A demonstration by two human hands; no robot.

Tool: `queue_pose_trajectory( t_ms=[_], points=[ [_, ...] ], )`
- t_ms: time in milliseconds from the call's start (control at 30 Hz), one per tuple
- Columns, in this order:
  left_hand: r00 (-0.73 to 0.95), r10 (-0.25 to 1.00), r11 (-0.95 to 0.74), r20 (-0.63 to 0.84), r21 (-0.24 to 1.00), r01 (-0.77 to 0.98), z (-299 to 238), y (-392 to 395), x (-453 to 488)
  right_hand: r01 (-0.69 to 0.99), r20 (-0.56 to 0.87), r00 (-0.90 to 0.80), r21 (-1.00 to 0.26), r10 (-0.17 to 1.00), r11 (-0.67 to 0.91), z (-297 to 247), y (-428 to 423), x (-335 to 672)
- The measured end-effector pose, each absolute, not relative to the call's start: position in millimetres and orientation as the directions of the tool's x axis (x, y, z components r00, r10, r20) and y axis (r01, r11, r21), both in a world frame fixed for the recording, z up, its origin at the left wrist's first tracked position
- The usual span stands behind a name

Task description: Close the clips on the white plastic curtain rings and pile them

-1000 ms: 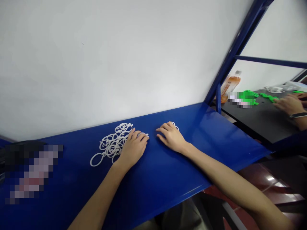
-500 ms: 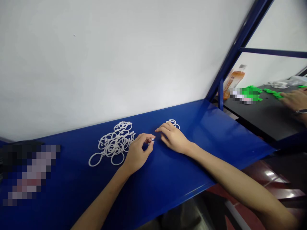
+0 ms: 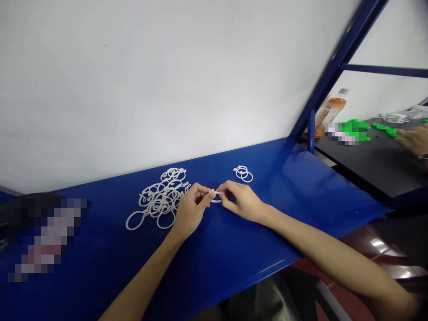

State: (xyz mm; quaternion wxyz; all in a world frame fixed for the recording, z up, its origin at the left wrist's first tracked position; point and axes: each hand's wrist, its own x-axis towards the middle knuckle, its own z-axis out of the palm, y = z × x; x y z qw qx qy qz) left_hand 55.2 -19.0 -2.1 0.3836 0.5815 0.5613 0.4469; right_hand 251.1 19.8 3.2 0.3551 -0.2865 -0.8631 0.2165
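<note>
Both of my hands meet over the blue shelf (image 3: 234, 249) and pinch one white plastic ring (image 3: 216, 196) between them. My left hand (image 3: 190, 209) grips its left side with thumb and fingers. My right hand (image 3: 242, 200) grips its right side. A tangled pile of white rings (image 3: 160, 198) lies just left of my left hand. A small cluster of white rings (image 3: 243, 173) lies behind my right hand, near the wall.
A white wall runs behind the shelf. A blue frame post (image 3: 334, 67) rises at the right. Beyond it, a dark table (image 3: 364, 160) carries green parts (image 3: 357, 127), an orange bottle (image 3: 329, 116) and another person's hand (image 3: 414, 140). A blurred patch (image 3: 43, 236) lies far left.
My left hand lifted a ring from beside the pile and carried it right. My right hand came off the small cluster and pinched the ring's other side.
</note>
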Motion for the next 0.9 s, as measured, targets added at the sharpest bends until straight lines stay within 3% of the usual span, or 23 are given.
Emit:
queue_pose_trajectory(
  t_ms=[267, 400, 633, 900],
  points=[
    [-0.033, 0.996, -0.082, 0.089, 0.982, 0.171, -6, -18, 56, 0.274, 0.412, -0.565, -0.724, 0.715, 0.633, 8, 20, 251],
    [-0.017, 0.992, -0.120, 0.126, 0.971, 0.206, -6, -19, 56, 0.218, 0.377, -0.609, -0.767, 0.698, 0.604, 10, 16, 251],
    [0.048, 0.960, -0.274, 0.274, 0.901, 0.336, -2, -26, 57, 0.165, 0.444, -0.643, -0.715, 0.624, 0.679, 12, 14, 255],
    [0.050, 0.940, -0.331, 0.338, 0.864, 0.379, -5, -29, 57, 0.133, 0.487, -0.694, -0.637, 0.531, 0.759, 14, 11, 257]
  ],
)
